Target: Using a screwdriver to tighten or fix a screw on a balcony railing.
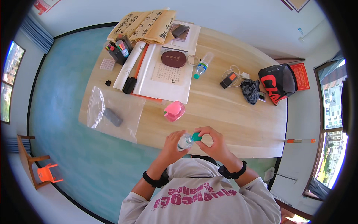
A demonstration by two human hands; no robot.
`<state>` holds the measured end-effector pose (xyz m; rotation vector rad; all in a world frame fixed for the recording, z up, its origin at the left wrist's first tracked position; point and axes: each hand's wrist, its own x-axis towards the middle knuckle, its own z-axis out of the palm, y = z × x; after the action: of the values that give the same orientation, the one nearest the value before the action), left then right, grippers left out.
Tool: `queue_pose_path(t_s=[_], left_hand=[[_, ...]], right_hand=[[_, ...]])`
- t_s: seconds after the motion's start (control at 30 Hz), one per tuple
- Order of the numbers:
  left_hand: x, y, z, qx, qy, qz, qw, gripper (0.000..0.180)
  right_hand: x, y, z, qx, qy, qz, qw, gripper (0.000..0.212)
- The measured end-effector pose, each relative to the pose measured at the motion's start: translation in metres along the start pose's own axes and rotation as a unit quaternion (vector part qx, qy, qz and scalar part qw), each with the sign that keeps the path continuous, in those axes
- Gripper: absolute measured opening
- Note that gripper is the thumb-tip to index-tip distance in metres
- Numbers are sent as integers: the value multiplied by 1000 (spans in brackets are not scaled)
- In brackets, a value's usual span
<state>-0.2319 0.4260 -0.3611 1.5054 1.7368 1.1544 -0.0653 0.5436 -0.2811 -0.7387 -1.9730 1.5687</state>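
My left hand [174, 144] is wrapped round a clear plastic bottle [185, 142], held near my body at the table's front edge. Between the thumb and fingers of my right hand [213, 143] is a green bottle cap [197, 137]. The cap is right beside the bottle's mouth, which shows uncovered and tilted toward it. Just beyond my hands, a pink plastic container [174, 111] stands on the wooden table [223, 108]. Farther back, a second clear bottle [203, 65] with a green cap lies on its side.
At the left lie a clear plastic bag [128, 123] with a grey block [112, 117], a paper roll [128, 66] and pen holders [118, 54]. White sheets carry a dark red oval box [173, 59]. To the right are a charger [228, 80], striped cloth [250, 91] and black bag [276, 80].
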Motion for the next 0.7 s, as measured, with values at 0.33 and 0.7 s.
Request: queue_pose_path(t_s=[0.33, 0.7], left_hand=[[27, 5, 26, -30, -127, 43, 990, 69], [50, 16, 59, -14, -201, 63, 977, 60]], right_hand=[[-17, -7, -50, -310, -99, -111, 939, 46], [-31, 16, -60, -475, -56, 135, 868, 28]])
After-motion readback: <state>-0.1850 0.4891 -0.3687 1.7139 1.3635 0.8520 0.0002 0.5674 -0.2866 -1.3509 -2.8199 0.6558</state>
